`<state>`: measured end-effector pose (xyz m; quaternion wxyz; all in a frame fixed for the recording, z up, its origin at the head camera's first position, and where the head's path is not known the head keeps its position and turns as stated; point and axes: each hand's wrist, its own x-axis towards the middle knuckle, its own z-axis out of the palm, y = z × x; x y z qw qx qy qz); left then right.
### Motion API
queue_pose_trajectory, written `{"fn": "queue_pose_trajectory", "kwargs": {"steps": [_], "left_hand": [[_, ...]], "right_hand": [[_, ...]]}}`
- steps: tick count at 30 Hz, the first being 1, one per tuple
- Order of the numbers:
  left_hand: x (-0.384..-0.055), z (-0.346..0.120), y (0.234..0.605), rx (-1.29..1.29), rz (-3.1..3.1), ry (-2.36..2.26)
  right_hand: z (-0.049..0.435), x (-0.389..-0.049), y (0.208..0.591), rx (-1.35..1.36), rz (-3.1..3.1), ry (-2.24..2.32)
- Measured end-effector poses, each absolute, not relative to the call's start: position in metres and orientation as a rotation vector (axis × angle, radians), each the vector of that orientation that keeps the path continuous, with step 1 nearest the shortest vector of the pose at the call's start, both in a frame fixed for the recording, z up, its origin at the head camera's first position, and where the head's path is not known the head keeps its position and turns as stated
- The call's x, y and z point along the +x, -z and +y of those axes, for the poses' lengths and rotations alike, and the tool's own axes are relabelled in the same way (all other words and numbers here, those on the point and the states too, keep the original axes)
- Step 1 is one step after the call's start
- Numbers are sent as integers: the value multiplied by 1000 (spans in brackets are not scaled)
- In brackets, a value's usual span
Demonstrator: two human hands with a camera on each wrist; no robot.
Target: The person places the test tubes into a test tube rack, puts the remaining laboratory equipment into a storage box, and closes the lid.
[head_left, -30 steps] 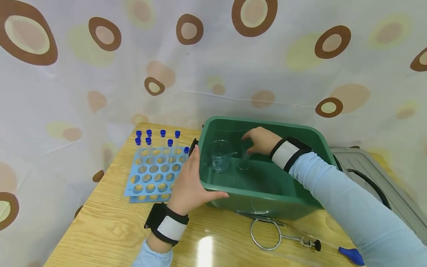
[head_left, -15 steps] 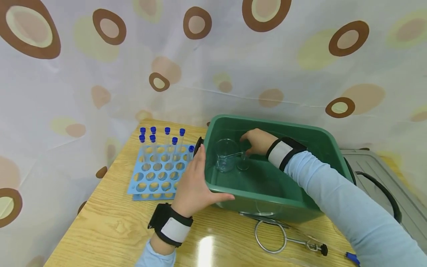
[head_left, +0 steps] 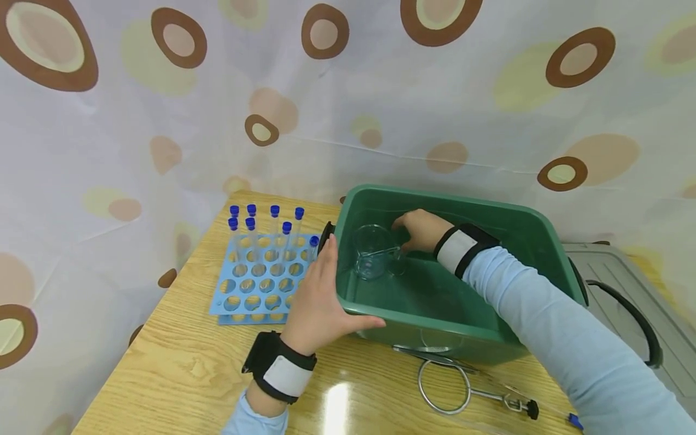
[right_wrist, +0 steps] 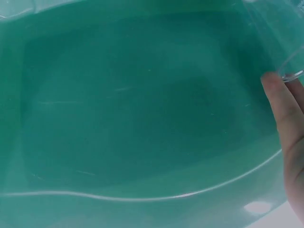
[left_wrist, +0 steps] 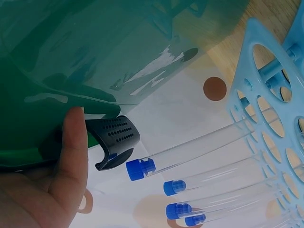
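Observation:
Inside a green plastic tub (head_left: 435, 320), my right hand (head_left: 421, 232) pinches a small clear glass vessel (head_left: 398, 266) near its top. The vessel's exact kind is hard to tell against the green. Close on its left stands a clear glass beaker (head_left: 371, 266) with a thin glass rod (head_left: 380, 251) slanting across it. In the right wrist view, fingertips (right_wrist: 273, 81) touch a glass rim. My left hand (head_left: 315, 302) rests on the tub's near left corner, thumb stretched along the front rim and fingers straight up the left side, beside a black handle (left_wrist: 116, 137).
Left of the tub stands a light blue rack (head_left: 250, 302) with several blue-capped tubes (head_left: 286, 238). In front lies a metal ring clamp (head_left: 443, 386), with a blue-tipped item (head_left: 575, 421) near the right sleeve. A grey lidded case (head_left: 614, 272) stands at right.
The right hand has brought the glass vessel leftward, close beside the beaker. The head view has shifted slightly, while the left hand stays on the tub's corner.

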<state>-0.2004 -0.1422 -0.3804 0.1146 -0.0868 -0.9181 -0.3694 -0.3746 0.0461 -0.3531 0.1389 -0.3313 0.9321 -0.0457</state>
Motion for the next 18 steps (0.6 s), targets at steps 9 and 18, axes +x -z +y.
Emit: {"fn": "queue_pose_trajectory", "kwargs": {"steps": [9,18], "left_hand": [[-203,-138,382,-309,-2698,1100],[-208,-143,388,-262,-2740,1166]], "right_hand": [[56,-367,355,-923,2776,29],[94,-344,293,-858,2902,428]]}}
